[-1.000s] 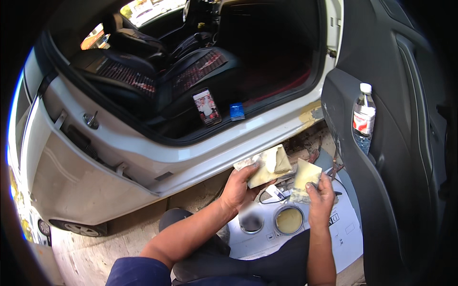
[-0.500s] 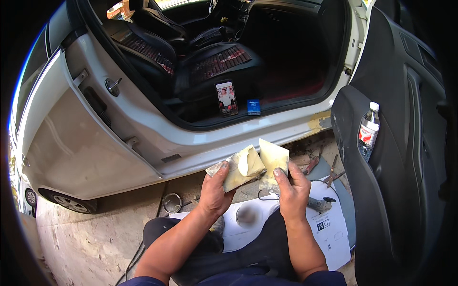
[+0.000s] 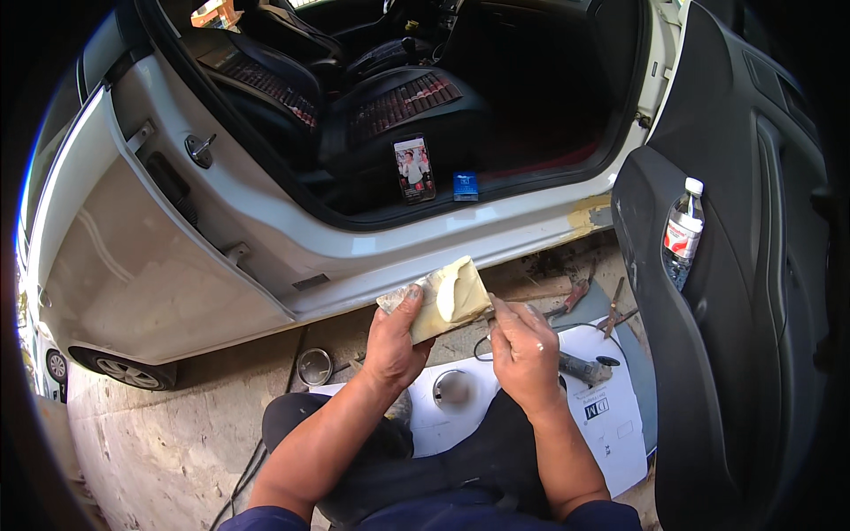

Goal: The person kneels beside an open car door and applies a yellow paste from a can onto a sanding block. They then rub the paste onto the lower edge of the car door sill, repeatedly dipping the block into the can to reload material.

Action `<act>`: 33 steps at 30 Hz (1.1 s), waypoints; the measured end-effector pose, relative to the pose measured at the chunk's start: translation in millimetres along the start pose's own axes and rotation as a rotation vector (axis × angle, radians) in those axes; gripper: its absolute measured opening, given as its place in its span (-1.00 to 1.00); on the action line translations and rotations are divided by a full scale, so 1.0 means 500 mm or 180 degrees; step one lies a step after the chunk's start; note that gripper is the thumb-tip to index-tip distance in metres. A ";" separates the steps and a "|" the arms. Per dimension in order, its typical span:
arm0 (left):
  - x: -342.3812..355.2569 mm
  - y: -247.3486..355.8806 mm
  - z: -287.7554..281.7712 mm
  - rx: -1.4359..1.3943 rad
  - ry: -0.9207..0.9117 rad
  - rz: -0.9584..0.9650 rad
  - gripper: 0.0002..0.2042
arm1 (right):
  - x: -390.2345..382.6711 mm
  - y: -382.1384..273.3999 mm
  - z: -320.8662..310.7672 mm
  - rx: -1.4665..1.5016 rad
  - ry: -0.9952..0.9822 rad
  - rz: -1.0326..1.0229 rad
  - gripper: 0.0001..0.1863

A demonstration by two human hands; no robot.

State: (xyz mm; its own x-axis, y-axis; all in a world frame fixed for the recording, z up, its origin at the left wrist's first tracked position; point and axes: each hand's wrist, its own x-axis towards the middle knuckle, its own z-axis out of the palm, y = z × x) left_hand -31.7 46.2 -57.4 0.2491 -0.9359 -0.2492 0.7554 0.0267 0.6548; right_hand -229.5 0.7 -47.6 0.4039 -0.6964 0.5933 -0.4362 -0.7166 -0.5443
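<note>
My left hand (image 3: pixel 394 343) grips a flat, smeared putty board (image 3: pixel 427 326) by its left end, thumb on top. A thick cream-coloured mound of putty (image 3: pixel 467 288) sits on the board's right part. Against the board's right edge, my right hand (image 3: pixel 524 347) is closed with its back turned up and a white speck on it. It pinches a putty spreader, which is now almost wholly hidden by the fingers and the board.
Ahead is a white car's sill (image 3: pixel 372 241), with a patch of yellowish filler (image 3: pixel 584 218). A phone (image 3: pixel 413 168) and a blue box (image 3: pixel 465 187) stand inside the doorway. The open door (image 3: pixel 744 292) at right holds a bottle (image 3: pixel 683 237). Below lie a round tin (image 3: pixel 453 389), power tool (image 3: pixel 586 368) and cardboard (image 3: pixel 611 442).
My right hand has rolled over and come down slightly, turning the spreader's broad face out of sight. The board in my left hand has shifted slightly up and left, with the putty still on it.
</note>
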 end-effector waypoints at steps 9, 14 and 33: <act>0.002 -0.011 0.011 -0.0236 0.0271 -0.0066 -0.52 | -0.063 0.075 0.005 0.1985 0.1001 0.2550 -0.72; -0.012 -0.025 0.008 -0.0306 0.0523 -0.0360 -0.54 | -0.039 0.074 -0.002 0.3299 0.1532 0.2601 -0.66; -0.011 -0.026 0.013 -0.0266 0.0358 -0.0561 -0.56 | 0.001 0.099 0.141 0.4557 0.0506 0.2737 -0.65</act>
State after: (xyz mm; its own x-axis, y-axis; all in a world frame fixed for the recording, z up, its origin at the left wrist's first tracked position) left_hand -46.8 48.9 -59.8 0.1715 -0.8836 -0.4357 0.8396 -0.1003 0.5338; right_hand -194.2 -38.1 -115.9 0.3347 -0.9315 -0.1424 0.5980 0.3267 -0.7319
